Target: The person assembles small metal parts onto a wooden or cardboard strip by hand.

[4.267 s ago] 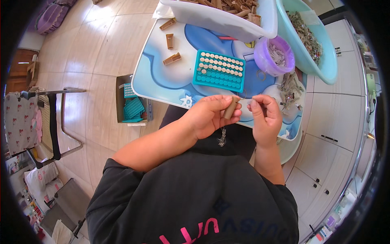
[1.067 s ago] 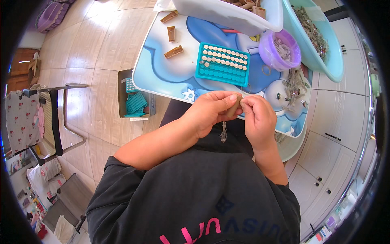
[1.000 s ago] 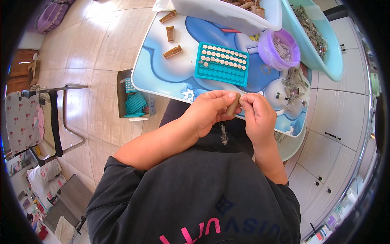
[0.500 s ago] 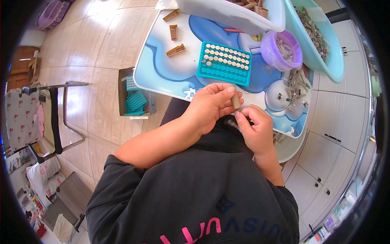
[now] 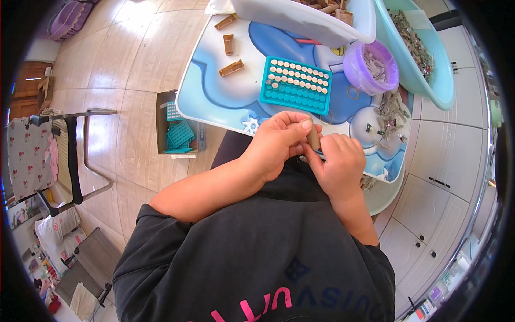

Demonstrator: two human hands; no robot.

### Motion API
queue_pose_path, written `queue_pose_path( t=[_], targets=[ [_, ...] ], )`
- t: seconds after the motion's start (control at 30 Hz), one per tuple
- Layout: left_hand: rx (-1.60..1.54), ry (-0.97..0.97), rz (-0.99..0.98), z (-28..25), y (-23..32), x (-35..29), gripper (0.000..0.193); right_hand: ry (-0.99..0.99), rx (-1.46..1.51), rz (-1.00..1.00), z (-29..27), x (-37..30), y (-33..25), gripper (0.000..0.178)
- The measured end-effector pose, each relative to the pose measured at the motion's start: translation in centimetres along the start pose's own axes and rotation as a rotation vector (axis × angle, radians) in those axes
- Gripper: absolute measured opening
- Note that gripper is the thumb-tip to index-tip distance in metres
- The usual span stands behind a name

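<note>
A brown cardboard-like tube (image 5: 314, 138) is pinched between the thumb and fingers of my left hand (image 5: 279, 138), just over the table's near edge. My right hand (image 5: 341, 160) is closed against the tube's lower end, thumb and forefinger pressed together there. Whatever small piece those right fingers hold is hidden. Beyond my hands lies a teal tray (image 5: 295, 105) with rows of round cream-white pieces in its farther part; its nearer rows show bare teal. Several brown tapered pieces (image 5: 232, 67) lie on the table, left of the tray.
The blue-and-white table (image 5: 204, 102) holds a purple tub (image 5: 370, 80) of pale pieces and a heap of grey strips (image 5: 394, 115). A white bin (image 5: 322, 32) of brown pieces and an aqua basin (image 5: 442, 94) stand behind. On the floor, a box (image 5: 162, 126) holds teal trays.
My right hand has moved up and inward, its fingers now covering more of the tube's lower end. The left hand keeps its grip, and the tube has tilted slightly.
</note>
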State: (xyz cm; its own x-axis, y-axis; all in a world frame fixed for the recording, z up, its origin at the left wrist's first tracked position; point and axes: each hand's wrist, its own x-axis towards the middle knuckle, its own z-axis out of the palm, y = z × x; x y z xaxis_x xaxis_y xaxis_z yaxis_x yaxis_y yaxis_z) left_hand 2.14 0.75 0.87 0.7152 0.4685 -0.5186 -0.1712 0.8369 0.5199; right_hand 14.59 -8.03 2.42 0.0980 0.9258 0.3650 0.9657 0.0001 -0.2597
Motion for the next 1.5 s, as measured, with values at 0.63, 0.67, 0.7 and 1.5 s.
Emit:
queue_pose_path(
  t=[0.63, 0.67, 0.7, 1.5],
  targets=[
    [1.430, 0.604, 1.015, -6.3, 9.9, 3.5, 0.018, 0.241, 1.210, 0.898, -9.7, -14.1, 13.3, 0.028],
    [1.515, 0.618, 0.983, -7.3, 10.3, 3.6, 0.018, 0.209, 1.135, 1.002, -10.6, -16.1, 15.0, 0.029],
    [1.599, 0.625, 0.948, -8.1, 10.4, 3.7, 0.018, 0.180, 1.055, 1.111, -11.3, -18.0, 16.3, 0.030],
    [0.813, 0.453, 0.865, -6.1, 8.1, 3.0, 0.015, 0.201, 0.003, 0.606, -4.6, -10.4, 13.2, 0.013]
  ],
)
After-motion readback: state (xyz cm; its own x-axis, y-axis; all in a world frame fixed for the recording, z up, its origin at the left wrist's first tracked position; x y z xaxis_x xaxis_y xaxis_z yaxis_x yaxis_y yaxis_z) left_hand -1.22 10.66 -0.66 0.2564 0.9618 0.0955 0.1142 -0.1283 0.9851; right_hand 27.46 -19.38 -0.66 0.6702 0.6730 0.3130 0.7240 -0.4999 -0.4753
